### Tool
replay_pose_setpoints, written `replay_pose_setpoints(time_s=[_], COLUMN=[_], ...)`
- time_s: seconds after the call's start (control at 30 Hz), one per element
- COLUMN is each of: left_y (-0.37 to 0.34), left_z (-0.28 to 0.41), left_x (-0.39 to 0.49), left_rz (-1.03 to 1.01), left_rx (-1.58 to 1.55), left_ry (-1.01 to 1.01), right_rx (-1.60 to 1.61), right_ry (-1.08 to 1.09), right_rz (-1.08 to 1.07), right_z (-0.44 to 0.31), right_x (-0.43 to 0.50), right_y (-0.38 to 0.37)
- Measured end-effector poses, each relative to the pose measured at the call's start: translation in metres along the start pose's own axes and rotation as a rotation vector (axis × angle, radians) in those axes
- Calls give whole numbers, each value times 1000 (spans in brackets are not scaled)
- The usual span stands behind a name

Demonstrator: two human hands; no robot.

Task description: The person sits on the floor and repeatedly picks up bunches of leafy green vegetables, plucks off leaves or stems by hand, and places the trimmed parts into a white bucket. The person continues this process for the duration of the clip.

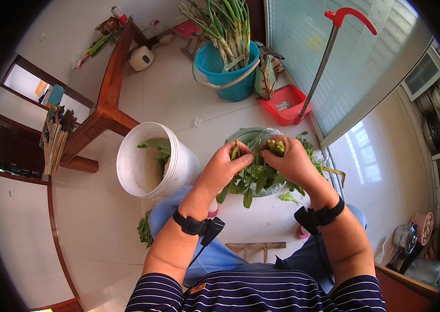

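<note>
My left hand (226, 163) holds a few stems of leafy greens, their cut ends poking up between thumb and fingers. Beside it, my right hand (292, 160) grips a thicker bunch of pale green stems (275, 147). The fingertips of both hands are close together over a green basin (239, 134) lined with clear plastic. Leafy greens (261, 179) fill the basin and hang over its near edge. More greens lie to the right, partly hidden by my right forearm. A white plastic bucket (188, 160) with some leaves inside stands left of my left hand.
A teal bucket (231, 91) of long green onions (231, 35) stands ahead, near a red long-handled dustpan (282, 103) by the glass door (306, 46). A wooden table (105, 113) is at left. More greens (146, 230) lie beside my left knee. Pots (405, 238) stand far right.
</note>
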State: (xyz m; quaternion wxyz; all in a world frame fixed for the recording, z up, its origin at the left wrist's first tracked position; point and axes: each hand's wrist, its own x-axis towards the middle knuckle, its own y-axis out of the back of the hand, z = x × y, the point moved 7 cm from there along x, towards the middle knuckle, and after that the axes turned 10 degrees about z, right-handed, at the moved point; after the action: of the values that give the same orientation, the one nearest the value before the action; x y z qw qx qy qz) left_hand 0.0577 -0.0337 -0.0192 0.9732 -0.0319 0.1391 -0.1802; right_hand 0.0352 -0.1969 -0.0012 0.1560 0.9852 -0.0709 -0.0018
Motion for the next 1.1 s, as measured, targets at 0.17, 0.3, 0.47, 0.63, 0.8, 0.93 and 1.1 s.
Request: replay_pose_setpoints(time_s=[0.17,0.3,0.47,0.63,0.8,0.93,1.1], left_y=[1,5,7,8,3,3,1], left_z=[-2,-1,2,3,4,0,0], left_x=[0,1,1,1,2,0,2], left_rz=[-37,-10,25,36,-27,-52,-80], left_rx=[12,15,-4,102,162,98,84], left_ry=[35,42,44,4,-51,30,-21], right_rx=[-396,-384,-335,-173,-97,-250,-309], right_ry=[298,278,181,208,384,335,315], right_rz=[90,139,32,131,91,18,25], right_z=[-16,-15,-7,-14,-28,-22,-19], right_x=[-2,1,1,-1,-6,-5,-5], right_y=[8,14,6,7,0,-1,2])
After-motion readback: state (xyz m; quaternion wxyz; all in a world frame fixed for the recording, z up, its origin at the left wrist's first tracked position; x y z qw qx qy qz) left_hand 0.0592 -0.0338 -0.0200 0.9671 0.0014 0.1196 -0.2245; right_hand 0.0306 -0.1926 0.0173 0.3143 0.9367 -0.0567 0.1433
